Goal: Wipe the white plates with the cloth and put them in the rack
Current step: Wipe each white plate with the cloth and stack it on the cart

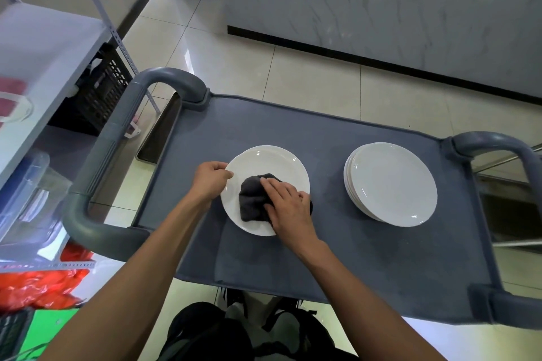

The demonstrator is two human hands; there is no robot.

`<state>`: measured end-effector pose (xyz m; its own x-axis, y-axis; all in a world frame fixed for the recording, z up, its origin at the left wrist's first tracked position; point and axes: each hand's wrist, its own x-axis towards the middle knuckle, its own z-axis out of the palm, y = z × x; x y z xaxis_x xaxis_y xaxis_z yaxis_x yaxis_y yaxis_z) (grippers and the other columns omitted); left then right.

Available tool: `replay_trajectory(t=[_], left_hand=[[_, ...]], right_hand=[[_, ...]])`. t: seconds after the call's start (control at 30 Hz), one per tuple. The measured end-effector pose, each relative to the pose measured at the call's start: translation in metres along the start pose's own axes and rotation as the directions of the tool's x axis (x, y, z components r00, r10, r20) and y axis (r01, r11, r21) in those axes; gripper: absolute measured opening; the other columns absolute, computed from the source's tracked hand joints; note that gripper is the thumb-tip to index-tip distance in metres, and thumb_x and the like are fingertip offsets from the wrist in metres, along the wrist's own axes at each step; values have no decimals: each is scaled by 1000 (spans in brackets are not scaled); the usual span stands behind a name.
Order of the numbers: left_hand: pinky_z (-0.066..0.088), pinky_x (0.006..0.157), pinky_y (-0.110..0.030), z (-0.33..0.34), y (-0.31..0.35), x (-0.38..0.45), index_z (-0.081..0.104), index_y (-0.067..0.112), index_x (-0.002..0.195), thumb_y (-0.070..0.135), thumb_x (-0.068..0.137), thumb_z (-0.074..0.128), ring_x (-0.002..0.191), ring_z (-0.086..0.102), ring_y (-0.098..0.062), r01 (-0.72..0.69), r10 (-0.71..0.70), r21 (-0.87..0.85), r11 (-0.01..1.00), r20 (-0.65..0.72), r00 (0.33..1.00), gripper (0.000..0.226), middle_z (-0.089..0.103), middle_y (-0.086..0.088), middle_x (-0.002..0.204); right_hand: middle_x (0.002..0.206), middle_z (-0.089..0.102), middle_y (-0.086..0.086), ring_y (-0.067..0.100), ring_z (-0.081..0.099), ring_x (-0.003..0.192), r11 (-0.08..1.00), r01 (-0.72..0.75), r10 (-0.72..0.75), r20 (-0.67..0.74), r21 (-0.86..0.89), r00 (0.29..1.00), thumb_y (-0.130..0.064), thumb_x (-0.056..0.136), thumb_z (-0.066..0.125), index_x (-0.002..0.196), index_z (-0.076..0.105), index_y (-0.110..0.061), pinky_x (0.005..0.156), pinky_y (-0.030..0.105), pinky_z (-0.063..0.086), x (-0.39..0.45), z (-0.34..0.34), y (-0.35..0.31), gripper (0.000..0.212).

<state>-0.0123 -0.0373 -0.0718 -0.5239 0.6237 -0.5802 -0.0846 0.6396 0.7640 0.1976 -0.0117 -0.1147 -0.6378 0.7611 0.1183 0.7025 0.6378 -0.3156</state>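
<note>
With the left hand [211, 179] pinching the plate [265, 164] rim at nine o'clock, the right hand [289, 202], fingers flat, should press the cloth [252, 199] in full circles.

One view only, head-worn, wide-angle. Looks forward and steeply down from above the near edge of the grey cart top [337, 243]. Cart fills the middle of the frame, close, within arm's reach; both forearms enter from the bottom edge. Cart's long side runs left to right, tilted slightly down to the right. Beyond the cart's far edge: tiled floor [293, 67], then a marbled counter front [381, 9]. Left of the cart: a shelving unit [44, 47], blurred. Straight lines bow near the frame edges. No second view to compare.
</note>
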Motion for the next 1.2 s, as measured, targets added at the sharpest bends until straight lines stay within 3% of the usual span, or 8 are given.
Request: replay_trajectory(t=[0.13,0.27,0.4,0.63,0.87,1.0,1.13,1.2], left_hand=[[52,70,-35,2,5,-4,68,16,83,0,87,60,81,63,-24,-5,3,79,997,25,1000,18,71,-9,91],[47,60,-31,2,5,-5,61,17,89,0,85,54,85,64,-26,4,-5,118,993,10,1000,19,68,-9,99],[50,53,-36,0,2,-11,55,15,95,4,89,53,74,62,-28,36,-41,125,991,37,998,13,66,-14,98],[56,58,-40,0,-2,-17,60,5,109,2,95,54,68,63,-30,80,-83,31,996,135,987,16,67,-19,91],[53,86,-64,-9,-3,-18,64,10,115,1,95,53,83,67,-35,110,-112,24,994,318,941,24,71,-22,105],[56,76,-51,-7,-4,-24,65,10,115,-2,93,55,80,66,-34,112,-92,-48,993,305,948,27,71,-18,98],[52,54,-32,-3,3,-34,67,9,113,-7,91,56,69,64,-29,41,-4,-133,990,270,963,29,71,-13,94],[53,51,-31,0,10,-40,68,8,114,-10,91,56,72,67,-27,3,43,-164,986,275,960,32,73,-11,97]], right_hand=[[147,49,-3,22,50,128,998,17,-14,51,-55,999,-36,92,40,147,45,-25,87,47,45,-1,4,2,57],[147,48,-1,23,50,127,995,-24,27,23,-98,999,-30,94,52,147,44,-24,92,50,44,5,10,3,54],[149,47,1,27,49,127,985,-149,152,27,-87,988,-26,96,58,149,44,-24,102,51,41,28,12,3,55],[153,44,0,27,43,134,986,-166,166,77,-10,983,-25,98,55,151,43,-28,106,50,38,35,5,4,54],[154,41,-8,22,40,134,984,-167,160,95,67,983,-26,101,52,151,42,-32,103,48,35,31,-9,1,52],[151,45,-8,24,45,129,976,-169,162,62,135,985,-27,99,53,147,48,-31,97,50,41,26,-10,2,48],[147,52,-5,25,50,122,975,-134,152,-94,175,984,-24,95,57,141,56,-28,94,48,45,25,-16,1,47],[145,54,-4,25,50,119,980,-109,137,-168,165,976,-23,93,58,139,58,-28,94,48,45,28,-22,0,46]])
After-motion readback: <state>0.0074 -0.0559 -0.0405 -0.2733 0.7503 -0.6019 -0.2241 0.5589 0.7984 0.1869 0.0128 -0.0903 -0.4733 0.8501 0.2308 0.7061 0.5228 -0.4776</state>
